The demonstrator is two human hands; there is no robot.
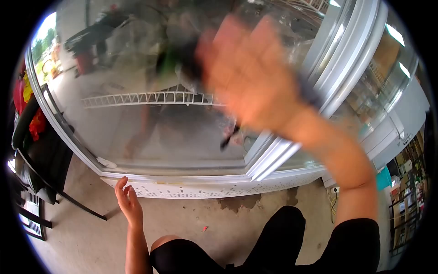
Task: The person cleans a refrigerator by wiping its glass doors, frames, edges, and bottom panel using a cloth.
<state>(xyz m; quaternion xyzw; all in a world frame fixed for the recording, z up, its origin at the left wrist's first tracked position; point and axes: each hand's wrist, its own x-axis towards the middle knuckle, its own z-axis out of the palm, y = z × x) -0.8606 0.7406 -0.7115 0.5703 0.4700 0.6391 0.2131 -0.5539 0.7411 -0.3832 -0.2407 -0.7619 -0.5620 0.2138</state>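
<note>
My right hand is raised in front of the glass door of a large white display fridge. Motion smears its fingers, and a dark blur with some green shows beside them. I cannot tell whether the hand holds anything. Low on the left, my left hand hovers beside the white perforated bottom panel. Its fingers are apart and loosely bent, with nothing in them. Through the glass a white wire shelf shows, along with blurry reflections.
A black chair with colourful items stands left of the fridge. To the right are a teal container, a yellow cable and a loaded rack. Dark stains mark the concrete floor, and a small red scrap lies on it.
</note>
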